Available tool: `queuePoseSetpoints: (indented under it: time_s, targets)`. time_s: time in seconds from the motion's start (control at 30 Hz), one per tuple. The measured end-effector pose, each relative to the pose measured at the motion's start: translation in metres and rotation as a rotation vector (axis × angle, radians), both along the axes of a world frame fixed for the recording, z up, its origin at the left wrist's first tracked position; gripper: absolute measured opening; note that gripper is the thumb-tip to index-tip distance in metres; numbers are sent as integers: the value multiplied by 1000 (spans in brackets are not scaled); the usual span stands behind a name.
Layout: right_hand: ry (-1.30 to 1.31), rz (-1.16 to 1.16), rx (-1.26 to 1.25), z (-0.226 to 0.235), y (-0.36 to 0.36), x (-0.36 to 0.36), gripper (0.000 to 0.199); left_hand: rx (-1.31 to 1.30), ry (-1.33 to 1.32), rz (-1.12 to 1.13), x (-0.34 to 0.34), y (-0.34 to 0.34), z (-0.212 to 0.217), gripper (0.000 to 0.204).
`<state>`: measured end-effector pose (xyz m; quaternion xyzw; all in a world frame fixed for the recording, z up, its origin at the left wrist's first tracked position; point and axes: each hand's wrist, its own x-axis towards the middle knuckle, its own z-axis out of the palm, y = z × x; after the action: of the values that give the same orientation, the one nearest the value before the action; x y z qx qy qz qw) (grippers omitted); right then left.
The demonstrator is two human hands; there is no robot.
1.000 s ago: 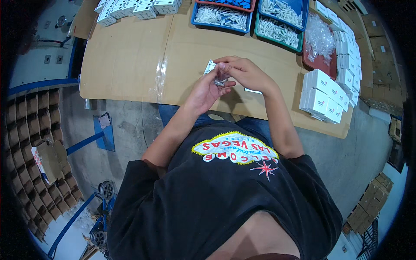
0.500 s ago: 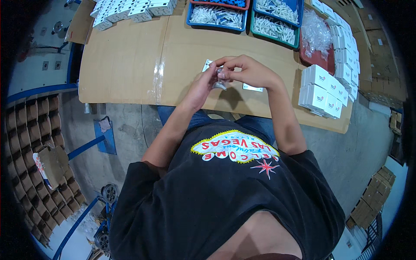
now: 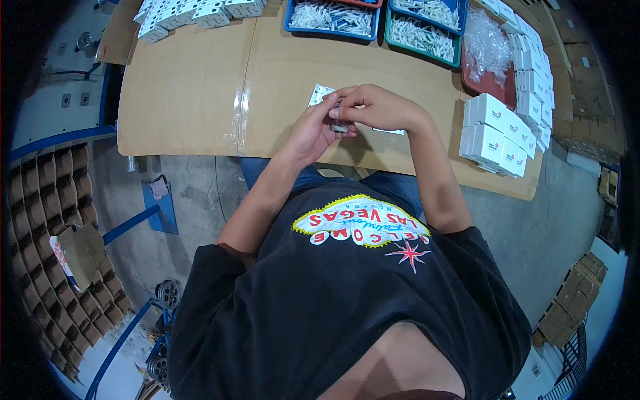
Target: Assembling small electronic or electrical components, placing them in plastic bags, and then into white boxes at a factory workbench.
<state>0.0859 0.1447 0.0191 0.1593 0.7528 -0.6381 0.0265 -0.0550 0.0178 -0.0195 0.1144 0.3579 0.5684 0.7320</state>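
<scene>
Plastic packet (image 3: 339, 125), small and clear with something greyish inside, sits between the two hands over the near part of the cardboard sheet (image 3: 190, 87). The left hand (image 3: 312, 133) cups it from seven o'clock, its fingers curled. The right hand (image 3: 385, 109) comes over from three o'clock, thumb and fingertips apparently pinching the packet's upper part; the fingers overlap, so each one's exact hold cannot be told.

It should handle as very light, limp and rather slippery, with firmer contents that may slide about; the film could crease or tear under a hard tug. A pinch at one edge, with the other palm beneath, seems the surest hold.

Taking the hands as the dial's centre, a printed white card (image 3: 320, 95) lies at about eleven, partly covered by the left fingers, and a flat white piece (image 3: 389, 131) peeks out at four beneath the right wrist. A blue tray (image 3: 330, 35) of slim white pieces stands at twelve, a green tray (image 3: 422, 57) at half past one. Stacked white cartons (image 3: 492, 137) block sideways room at three; white boxes (image 3: 183, 15) crowd ten.
</scene>
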Motion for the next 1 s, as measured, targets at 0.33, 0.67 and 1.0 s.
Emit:
queuePoseSetpoints:
  time_s: [0.33, 0.67, 1.0]
  targets:
    - [31, -12, -36, 0, 9, 0, 31, 23, -21, -32, -6, -1, -19, 42]
    - [-19, -192, -154, -13, 33, 9, 29, 89, -57, -83, -4, 4, -27, 42]
    - [17, -1014, 764, -65, 192, 65, 19, -49, 50, -84, -3, -8, -22, 53]
